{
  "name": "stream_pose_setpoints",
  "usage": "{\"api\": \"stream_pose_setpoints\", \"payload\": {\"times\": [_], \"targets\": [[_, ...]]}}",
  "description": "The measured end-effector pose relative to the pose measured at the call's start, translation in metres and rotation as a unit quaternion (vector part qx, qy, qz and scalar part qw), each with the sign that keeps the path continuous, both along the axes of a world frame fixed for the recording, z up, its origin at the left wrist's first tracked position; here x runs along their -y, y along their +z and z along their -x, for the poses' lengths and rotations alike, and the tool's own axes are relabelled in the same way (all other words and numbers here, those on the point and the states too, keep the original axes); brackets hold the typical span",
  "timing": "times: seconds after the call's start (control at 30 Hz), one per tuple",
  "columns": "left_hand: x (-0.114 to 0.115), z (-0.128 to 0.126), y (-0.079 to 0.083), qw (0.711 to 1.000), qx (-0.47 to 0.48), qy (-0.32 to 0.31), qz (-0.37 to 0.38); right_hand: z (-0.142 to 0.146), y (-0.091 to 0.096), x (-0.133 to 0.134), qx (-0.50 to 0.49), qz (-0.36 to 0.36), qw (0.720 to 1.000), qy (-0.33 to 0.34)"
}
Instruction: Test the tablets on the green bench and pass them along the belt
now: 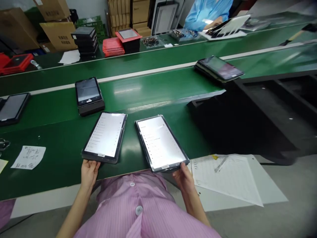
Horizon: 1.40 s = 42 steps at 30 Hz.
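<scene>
Two lit tablets with white list screens lie side by side at the near edge of the green bench. My left hand (89, 174) is closed at the lower left corner of the left tablet (106, 135), its fingertips partly hidden at the near edge. With thumb on top and fingers underneath, my right hand (184, 177) grips the lower right corner of the right tablet (160, 142). That tablet is tilted slightly and reaches the bench's edge. Just beyond the left one, a dark-screened tablet (88, 91) rests on a black block or stack.
More tablets (13, 107) lie at far left, and a stack of tablets (219, 68) sits at back right beside a black tray (247, 115). Paper sheets (225, 177) on a board lie right; a handwritten note (29, 157) lies left. A person in a blue sleeve (206, 15) works across the bench.
</scene>
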<state>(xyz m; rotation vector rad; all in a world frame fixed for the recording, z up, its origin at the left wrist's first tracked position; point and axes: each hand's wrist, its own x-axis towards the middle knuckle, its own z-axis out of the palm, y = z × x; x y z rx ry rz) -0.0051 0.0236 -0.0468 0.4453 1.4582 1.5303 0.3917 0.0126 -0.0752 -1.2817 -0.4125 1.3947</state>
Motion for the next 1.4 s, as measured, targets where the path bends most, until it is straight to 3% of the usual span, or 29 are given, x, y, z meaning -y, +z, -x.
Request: {"api": "stream_pose_setpoints", "payload": {"times": [0.1, 0.17, 0.23, 0.3, 0.4, 0.47, 0.57, 0.63, 0.73, 0.83, 0.93, 1.13, 1.4], "targets": [[0.025, -0.004, 0.002, 0.998, -0.048, 0.029, 0.023, 0.015, 0.018, -0.009, 0.021, 0.013, 0.998, 0.062], [0.038, -0.004, 0.008, 0.993, -0.066, -0.038, 0.086, 0.010, 0.036, -0.013, 0.048, 0.054, 0.979, 0.189], [0.049, 0.002, 0.019, 0.967, -0.091, -0.159, 0.174, -0.003, 0.058, -0.017, 0.115, 0.094, 0.923, 0.355], [0.056, 0.014, 0.032, 0.930, -0.193, -0.223, 0.220, -0.012, 0.081, -0.026, 0.234, 0.065, 0.856, 0.457], [0.054, 0.027, 0.049, 0.852, -0.476, -0.146, 0.162, 0.003, 0.107, -0.049, 0.432, -0.132, 0.782, 0.430], [0.044, 0.026, 0.054, 0.775, -0.616, -0.118, 0.078, 0.030, 0.112, -0.066, 0.528, -0.265, 0.695, 0.411], [0.026, 0.016, 0.051, 0.688, -0.702, -0.182, -0.010, 0.065, 0.103, -0.083, 0.619, -0.356, 0.567, 0.410], [0.018, 0.011, 0.047, 0.654, -0.722, -0.225, -0.016, 0.068, 0.096, -0.087, 0.650, -0.370, 0.532, 0.398], [0.015, 0.010, 0.044, 0.623, -0.736, -0.263, -0.024, 0.045, 0.091, -0.087, 0.665, -0.372, 0.544, 0.351], [0.015, 0.014, 0.043, 0.595, -0.747, -0.290, -0.057, 0.019, 0.094, -0.086, 0.654, -0.379, 0.595, 0.272], [0.014, 0.017, 0.043, 0.586, -0.764, -0.260, -0.077, 0.012, 0.094, -0.083, 0.638, -0.375, 0.633, 0.227], [0.009, 0.017, 0.045, 0.610, -0.764, -0.208, -0.034, 0.039, 0.081, -0.071, 0.681, -0.332, 0.586, 0.287], [0.008, 0.017, 0.050, 0.639, -0.725, -0.254, 0.023, 0.059, 0.084, -0.070, 0.712, -0.269, 0.564, 0.321]]}}
